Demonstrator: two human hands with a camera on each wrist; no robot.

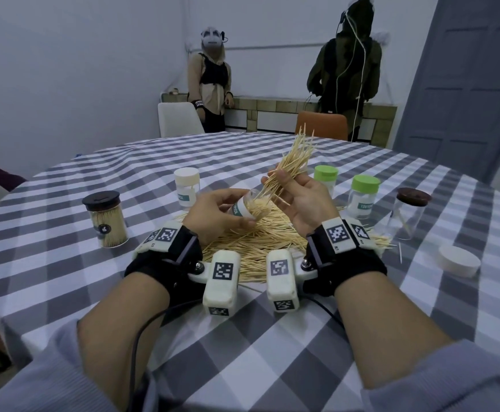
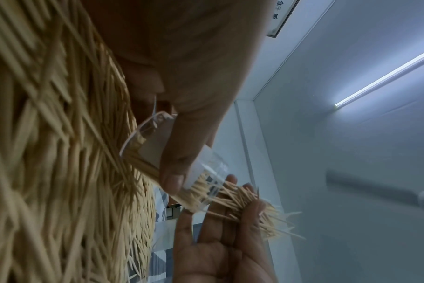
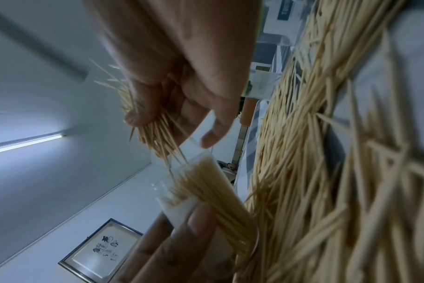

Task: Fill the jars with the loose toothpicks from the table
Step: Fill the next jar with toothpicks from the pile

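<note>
The left hand [image 1: 216, 212] gripped a clear jar [image 1: 250, 208], tilted with its open mouth toward the right hand [image 1: 299, 200] and already partly full of toothpicks. The right hand pinched a bundle of toothpicks [image 1: 294, 162] between thumb and fingers, its lower tips at the jar's mouth and its upper ends fanning away past the fingertips. Directly beneath both hands, the loose pile of toothpicks [image 1: 260, 245] lay on the checked worktop [image 1: 272, 337].
</note>
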